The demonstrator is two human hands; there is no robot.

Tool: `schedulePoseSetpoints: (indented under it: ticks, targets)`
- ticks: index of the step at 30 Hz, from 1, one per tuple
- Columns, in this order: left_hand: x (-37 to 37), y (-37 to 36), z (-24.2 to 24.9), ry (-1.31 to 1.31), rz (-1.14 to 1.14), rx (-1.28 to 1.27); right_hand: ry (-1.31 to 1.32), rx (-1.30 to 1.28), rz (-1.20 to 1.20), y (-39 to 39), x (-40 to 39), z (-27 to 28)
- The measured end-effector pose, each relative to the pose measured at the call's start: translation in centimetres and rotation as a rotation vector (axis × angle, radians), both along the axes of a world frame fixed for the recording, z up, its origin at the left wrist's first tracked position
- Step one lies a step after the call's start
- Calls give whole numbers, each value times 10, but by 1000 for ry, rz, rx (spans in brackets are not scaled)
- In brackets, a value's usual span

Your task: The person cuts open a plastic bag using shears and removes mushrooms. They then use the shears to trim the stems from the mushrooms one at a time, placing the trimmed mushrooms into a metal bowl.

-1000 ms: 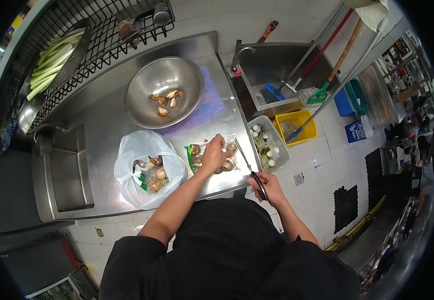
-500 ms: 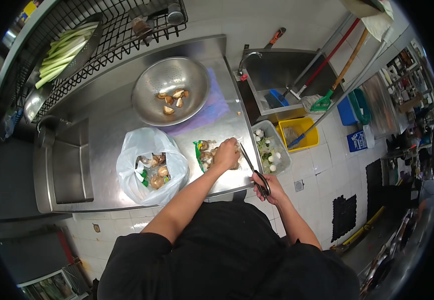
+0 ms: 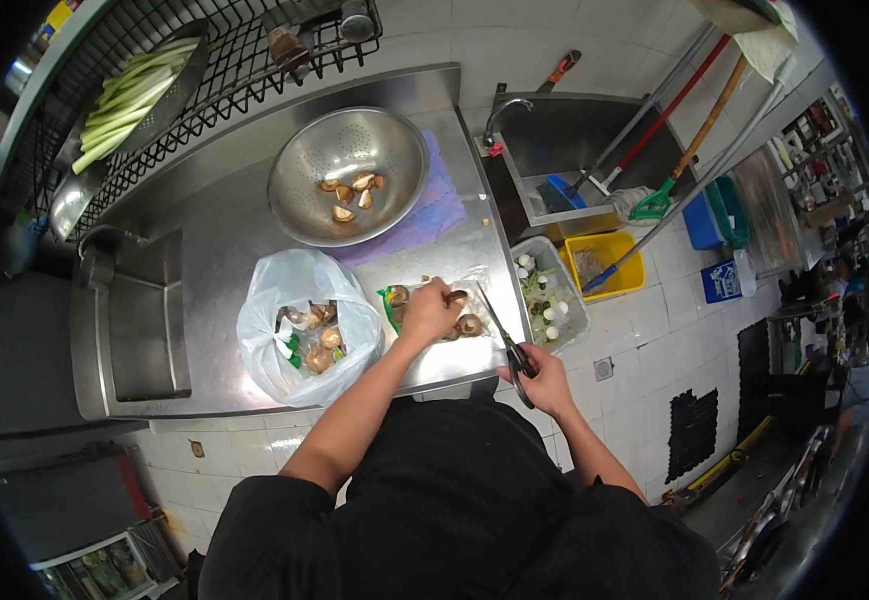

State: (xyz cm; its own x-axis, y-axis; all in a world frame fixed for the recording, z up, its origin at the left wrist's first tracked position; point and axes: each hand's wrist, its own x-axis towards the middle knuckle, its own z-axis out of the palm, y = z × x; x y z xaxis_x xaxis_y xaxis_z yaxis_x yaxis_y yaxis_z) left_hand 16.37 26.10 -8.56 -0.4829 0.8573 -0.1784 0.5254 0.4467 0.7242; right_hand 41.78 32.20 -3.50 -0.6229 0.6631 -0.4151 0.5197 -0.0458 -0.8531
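My left hand [image 3: 429,316] is over an opened clear plastic pack with green edging [image 3: 388,309] on the steel counter. Its fingers close round a brown mushroom [image 3: 457,298]. More whole mushrooms [image 3: 470,325] lie beside and under that hand, partly covered by it. In my right hand [image 3: 547,381], at the counter's front edge, is a pair of black-handled scissors [image 3: 516,358]. Their blades point up and left, close to the mushrooms but apart from the held one. Left of my left hand stands a white plastic bag [image 3: 265,320] containing more packed mushrooms [image 3: 321,358].
A steel colander [image 3: 300,190] with several cut mushroom pieces [image 3: 344,213] stands on a purple sheet [image 3: 443,200] behind. Past the counter's right edge are a clear bin of scraps [image 3: 575,325] and a yellow bucket [image 3: 635,272]. Mop handles lean across a deep sink [image 3: 595,125].
My left hand has moved slightly left and now lifts a mushroom from the pack. The scissors have shifted a little, their blades more closed together. The view has moved slightly.
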Motion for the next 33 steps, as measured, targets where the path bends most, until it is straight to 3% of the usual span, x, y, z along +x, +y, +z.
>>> schedulePoseSetpoints:
  ticks: [2,3,6,10,15,22,28,33]
  targets:
    - [-20,-11,-38,-316,239,186,16,321,91,-5,5,2]
    - [-20,-13,5,-655,355,167,-30,431,147,-7,7,8]
    - [-33,-24,35,-765,261,81,-25,649,221,-14,9,4]
    - [-27,-30,39,-935,223,102,-65,682,249,-18,1,1]
    - [-29,-33,18,-985,354,100,-142,799,385,-14,-7,15]
    - [-32,-30,20,-945,418,25,-144,826,390,-9,-10,18]
    - [-30,-33,13,-882,250,36,-222,747,444,-7,-9,9]
    - [-26,-29,14,-804,270,-55,-212,641,487,0,-6,-2]
